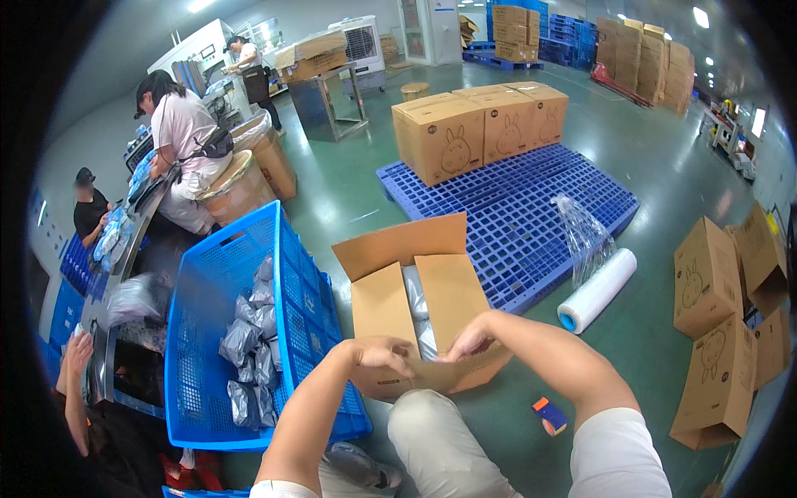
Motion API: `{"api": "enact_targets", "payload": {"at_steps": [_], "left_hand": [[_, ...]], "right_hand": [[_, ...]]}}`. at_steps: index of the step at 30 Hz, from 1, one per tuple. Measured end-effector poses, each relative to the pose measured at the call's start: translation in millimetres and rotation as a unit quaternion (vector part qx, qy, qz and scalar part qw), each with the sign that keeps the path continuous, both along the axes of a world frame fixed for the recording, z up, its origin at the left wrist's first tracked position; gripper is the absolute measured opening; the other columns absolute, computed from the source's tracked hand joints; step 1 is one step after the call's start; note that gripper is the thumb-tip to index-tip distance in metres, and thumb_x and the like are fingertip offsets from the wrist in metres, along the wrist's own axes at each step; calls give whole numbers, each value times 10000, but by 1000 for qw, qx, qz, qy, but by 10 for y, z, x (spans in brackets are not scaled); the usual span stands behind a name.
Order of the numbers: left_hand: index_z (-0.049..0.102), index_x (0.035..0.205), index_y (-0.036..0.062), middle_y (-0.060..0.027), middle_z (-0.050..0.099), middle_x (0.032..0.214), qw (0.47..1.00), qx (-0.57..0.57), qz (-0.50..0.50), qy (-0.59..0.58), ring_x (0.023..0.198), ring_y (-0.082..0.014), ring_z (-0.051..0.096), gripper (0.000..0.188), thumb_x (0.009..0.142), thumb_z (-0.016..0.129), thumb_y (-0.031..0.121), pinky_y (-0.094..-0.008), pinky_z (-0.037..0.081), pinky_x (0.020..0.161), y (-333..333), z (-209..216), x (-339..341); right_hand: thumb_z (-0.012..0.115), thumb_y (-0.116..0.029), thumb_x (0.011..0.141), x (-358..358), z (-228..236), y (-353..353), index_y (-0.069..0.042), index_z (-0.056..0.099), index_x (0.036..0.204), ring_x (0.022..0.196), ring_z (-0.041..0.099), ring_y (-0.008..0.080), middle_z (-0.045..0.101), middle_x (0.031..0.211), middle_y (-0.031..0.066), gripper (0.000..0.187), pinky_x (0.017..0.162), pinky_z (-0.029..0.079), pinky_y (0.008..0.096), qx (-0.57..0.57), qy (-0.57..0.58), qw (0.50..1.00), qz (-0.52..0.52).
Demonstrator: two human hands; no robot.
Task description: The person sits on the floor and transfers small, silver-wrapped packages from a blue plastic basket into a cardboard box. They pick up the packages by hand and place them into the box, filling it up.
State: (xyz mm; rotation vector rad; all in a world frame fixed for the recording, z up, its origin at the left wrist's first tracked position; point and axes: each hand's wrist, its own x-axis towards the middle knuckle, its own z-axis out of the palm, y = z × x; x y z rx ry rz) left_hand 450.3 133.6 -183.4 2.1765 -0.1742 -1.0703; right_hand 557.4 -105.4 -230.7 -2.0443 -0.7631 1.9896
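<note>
A brown cardboard box (382, 309) stands in front of my knees. Its two side flaps lean inward, and the far flap (407, 242) sticks up. Through the gap between the side flaps, silver-grey plastic packages (426, 339) show inside. Over the near left corner of the box is my left hand (384, 355), its fingers loosely bent and apart with nothing seen in them. My right hand (469, 338) is at the near right, fingers pinched at the cardboard flap's edge; the fingertips are partly hidden.
Left of the box stands a blue plastic crate (324, 311) holding several silver-grey packages (264, 319). Beyond lies a blue pallet (531, 195) carrying printed cartons (440, 137). A stretch-film roll (599, 290) and tape dispenser (550, 415) lie right. Co-workers (178, 137) work at the left bench.
</note>
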Motion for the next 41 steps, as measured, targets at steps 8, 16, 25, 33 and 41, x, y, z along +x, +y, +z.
{"api": "enact_targets", "payload": {"at_steps": [8,16,25,33,41], "left_hand": [[623,1301,133,-193,646,1199,909,245,138,-306,1212,-376,548,695,784,744,581,-419,386,1098,73,-770,-1],[515,1411,143,-136,463,1438,808,251,141,-515,1380,-363,361,558,930,580,418,-644,209,1136,-416,-1287,-347],[549,1385,139,-74,523,1389,791,326,195,-479,1345,-287,427,578,908,608,459,-683,200,1108,-362,-1360,-317],[511,1407,100,-96,492,1423,808,321,226,-440,1390,-301,371,626,906,616,462,-673,204,1117,-294,-1423,-306],[392,1513,187,-166,241,1617,825,312,272,-385,1508,-412,130,841,854,550,685,-679,24,1162,-298,-1534,-363]], "right_hand": [[551,-566,926,-352,-36,140,-28,542,1365,1375,430,327,519,1412,195,694,1166,272,491,243,-579,777,-41],[368,-462,1033,-152,-1022,245,-125,420,1494,1478,278,290,349,1572,147,573,1184,112,610,213,-671,699,-125],[470,-480,980,-505,-904,329,-136,381,1520,1491,247,302,306,1600,130,646,1183,92,621,219,-664,705,-116],[463,-489,977,-441,-1094,419,-149,360,1534,1499,229,298,277,1616,116,660,1185,80,620,184,-660,716,-129],[445,-517,980,-428,-1307,496,-149,282,1567,1521,154,300,187,1646,119,712,1174,100,649,152,-633,749,-118]]}}
